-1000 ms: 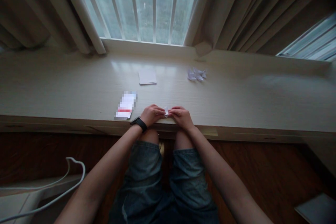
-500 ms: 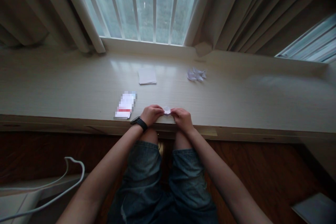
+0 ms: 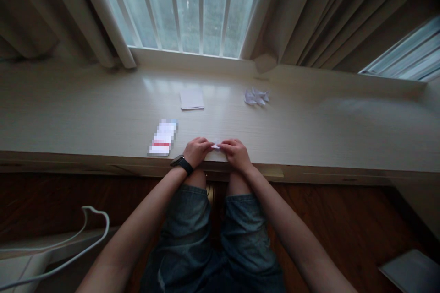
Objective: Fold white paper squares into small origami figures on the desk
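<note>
A small folded piece of white paper (image 3: 216, 146) is pinched between my two hands, just above the front part of the pale wooden ledge (image 3: 302, 123). My left hand (image 3: 198, 151), with a dark watch on its wrist, grips the paper's left side with closed fingertips. On the opposite side my right hand (image 3: 236, 152) pinches it too, fingers curled. The fingers cover much of the paper, so its exact shape is hard to make out. Farther back lie a stack of white paper squares (image 3: 191, 99) and several folded paper pieces (image 3: 256, 96).
A phone-like object with a blurred screen (image 3: 163, 137) lies left of my hands. Behind the ledge stand a barred window (image 3: 185, 13) and curtains (image 3: 309, 13). A white cable (image 3: 106, 224) loops at lower left; a flat grey object (image 3: 412, 270) is at lower right.
My hands have drawn closer together, the right one moving slightly left. The paper between them now looks narrower and more covered by the fingers.
</note>
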The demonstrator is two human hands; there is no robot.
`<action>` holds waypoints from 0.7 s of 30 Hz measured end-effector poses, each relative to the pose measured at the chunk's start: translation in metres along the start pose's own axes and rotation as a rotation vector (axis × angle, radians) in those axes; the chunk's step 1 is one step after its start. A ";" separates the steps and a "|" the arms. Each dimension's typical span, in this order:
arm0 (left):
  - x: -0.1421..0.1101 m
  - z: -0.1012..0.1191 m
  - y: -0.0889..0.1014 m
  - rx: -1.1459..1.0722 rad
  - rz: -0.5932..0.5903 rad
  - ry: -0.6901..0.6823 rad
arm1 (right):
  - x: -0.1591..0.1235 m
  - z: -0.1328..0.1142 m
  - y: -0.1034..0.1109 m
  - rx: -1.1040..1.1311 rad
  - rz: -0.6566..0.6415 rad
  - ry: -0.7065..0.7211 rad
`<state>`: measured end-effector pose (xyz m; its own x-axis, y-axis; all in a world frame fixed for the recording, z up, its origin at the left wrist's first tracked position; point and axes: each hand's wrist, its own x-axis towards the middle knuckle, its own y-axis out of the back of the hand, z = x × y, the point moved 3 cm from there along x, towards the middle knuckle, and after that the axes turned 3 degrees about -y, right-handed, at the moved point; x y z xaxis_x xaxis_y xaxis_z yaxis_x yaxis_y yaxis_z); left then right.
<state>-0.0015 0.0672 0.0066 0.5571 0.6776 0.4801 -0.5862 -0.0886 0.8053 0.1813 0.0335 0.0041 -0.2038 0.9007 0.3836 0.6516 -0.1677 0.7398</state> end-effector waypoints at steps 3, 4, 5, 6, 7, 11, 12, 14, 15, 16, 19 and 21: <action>0.001 0.001 0.001 0.033 -0.025 -0.026 | 0.002 -0.003 0.001 -0.008 -0.023 0.006; 0.001 0.001 0.002 0.039 -0.036 -0.035 | 0.003 -0.003 0.001 -0.004 -0.025 0.001; 0.001 0.001 0.002 0.043 -0.045 -0.039 | 0.003 -0.004 0.001 0.001 -0.027 -0.004; 0.001 0.001 0.002 0.042 -0.050 -0.038 | 0.003 -0.004 0.001 0.007 -0.026 -0.009; 0.001 0.001 0.002 0.036 -0.051 -0.033 | 0.003 -0.003 0.001 0.015 -0.023 -0.013; 0.001 -0.002 0.001 -0.034 -0.032 -0.010 | 0.003 0.000 -0.001 0.057 -0.011 -0.034; 0.000 -0.002 0.001 -0.047 -0.024 -0.005 | 0.003 0.002 -0.002 0.066 -0.014 -0.039; 0.000 -0.003 0.000 -0.053 -0.011 0.001 | 0.004 0.003 -0.003 0.080 -0.023 -0.048; 0.000 -0.004 -0.001 -0.051 -0.008 0.003 | 0.005 0.003 -0.003 0.086 -0.025 -0.054; 0.000 -0.004 -0.001 -0.050 -0.008 0.005 | 0.006 0.003 -0.003 0.092 -0.026 -0.062; 0.001 -0.005 -0.001 -0.067 -0.001 0.028 | 0.008 0.002 -0.002 0.105 -0.010 -0.115; 0.002 -0.006 -0.001 -0.084 0.005 0.048 | 0.009 0.002 0.000 0.106 0.006 -0.157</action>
<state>-0.0035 0.0732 0.0046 0.5264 0.7114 0.4655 -0.6375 -0.0320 0.7698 0.1808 0.0430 0.0062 -0.0889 0.9526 0.2909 0.7278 -0.1372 0.6720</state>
